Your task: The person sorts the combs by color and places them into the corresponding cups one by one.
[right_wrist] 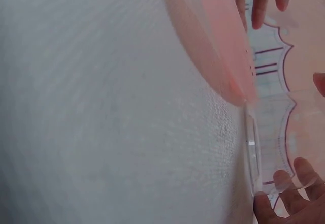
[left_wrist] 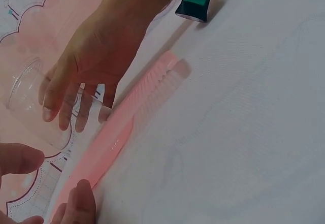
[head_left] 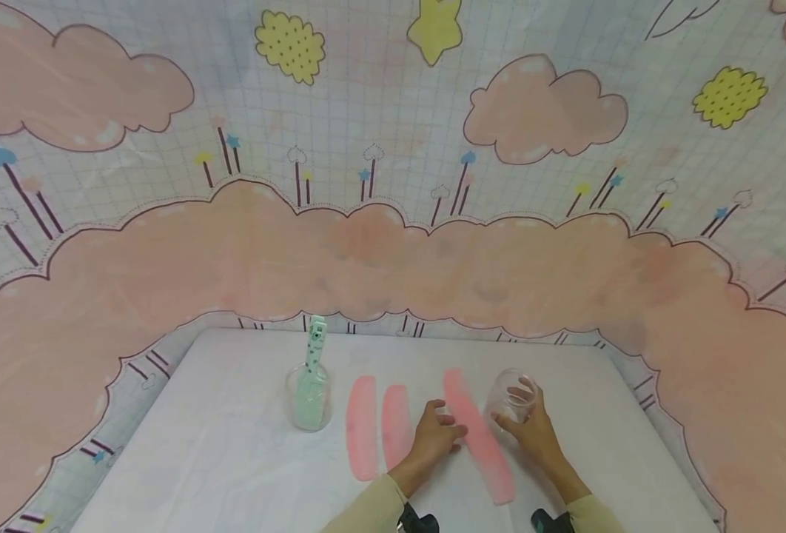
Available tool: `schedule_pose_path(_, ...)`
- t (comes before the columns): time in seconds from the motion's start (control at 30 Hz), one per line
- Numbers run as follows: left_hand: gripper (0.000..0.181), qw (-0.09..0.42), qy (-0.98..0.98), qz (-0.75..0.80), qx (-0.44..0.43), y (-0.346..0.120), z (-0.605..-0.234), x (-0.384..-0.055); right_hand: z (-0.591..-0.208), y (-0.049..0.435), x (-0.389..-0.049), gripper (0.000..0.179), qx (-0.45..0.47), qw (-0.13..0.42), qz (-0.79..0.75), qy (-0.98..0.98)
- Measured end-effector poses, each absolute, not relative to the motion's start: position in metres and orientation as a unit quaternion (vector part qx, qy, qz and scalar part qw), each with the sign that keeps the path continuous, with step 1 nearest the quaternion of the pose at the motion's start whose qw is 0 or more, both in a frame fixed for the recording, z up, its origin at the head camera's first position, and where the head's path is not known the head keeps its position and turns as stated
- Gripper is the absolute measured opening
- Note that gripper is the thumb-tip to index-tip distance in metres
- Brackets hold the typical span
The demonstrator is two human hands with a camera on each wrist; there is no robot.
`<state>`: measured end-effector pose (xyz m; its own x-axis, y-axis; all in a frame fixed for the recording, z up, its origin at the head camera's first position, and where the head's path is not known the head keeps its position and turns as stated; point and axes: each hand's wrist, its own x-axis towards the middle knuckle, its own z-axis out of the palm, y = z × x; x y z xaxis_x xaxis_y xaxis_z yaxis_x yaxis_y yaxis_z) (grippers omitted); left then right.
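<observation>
A pink comb (head_left: 476, 437) lies slanted on the white table between the two hands. My left hand (head_left: 433, 440) reaches to its left edge, with loosely bent fingers over or against it. In the left wrist view, fingertips (left_wrist: 81, 198) overlap the near end of the same comb, whose teeth show along one side. A clear cup (head_left: 509, 389) stands right of the comb. My right hand (head_left: 536, 433) holds the cup from the right, its thumb in front and its fingers showing through the wall. The right wrist view catches only part of the cup, behind the comb.
Two more pink combs, one on the left (head_left: 363, 429) and one in the middle (head_left: 396, 418), lie left of my left hand. Further left, a second clear cup (head_left: 291, 392) holds a pale green, patterned handled tool (head_left: 313, 370). A cloud-patterned cloth (head_left: 393, 266) surrounds the table.
</observation>
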<state>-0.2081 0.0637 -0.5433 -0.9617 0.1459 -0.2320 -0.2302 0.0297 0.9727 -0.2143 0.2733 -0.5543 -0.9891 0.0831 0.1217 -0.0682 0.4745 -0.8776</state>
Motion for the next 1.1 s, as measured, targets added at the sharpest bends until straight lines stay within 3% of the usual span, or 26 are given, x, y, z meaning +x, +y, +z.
schedule_pose_path(0.5, 0.064, 0.123, 0.693, 0.710, -0.021, 0.070, -0.538, -0.214, -0.551, 0.273, -0.216, 0.092, -0.004, 0.075, 0.513, -0.855)
schedule_pose_path(0.83, 0.046, 0.127, 0.695, 0.707, -0.010, 0.075, -0.541, -0.214, -0.551, 0.270, -0.216, 0.090, -0.015, 0.075, 0.511, -0.856)
schedule_pose_path(1.1, 0.050, 0.119, 0.713, 0.691, -0.014, 0.083, -0.547, -0.217, -0.551, 0.269, -0.214, 0.089, -0.024, 0.079, 0.506, -0.858)
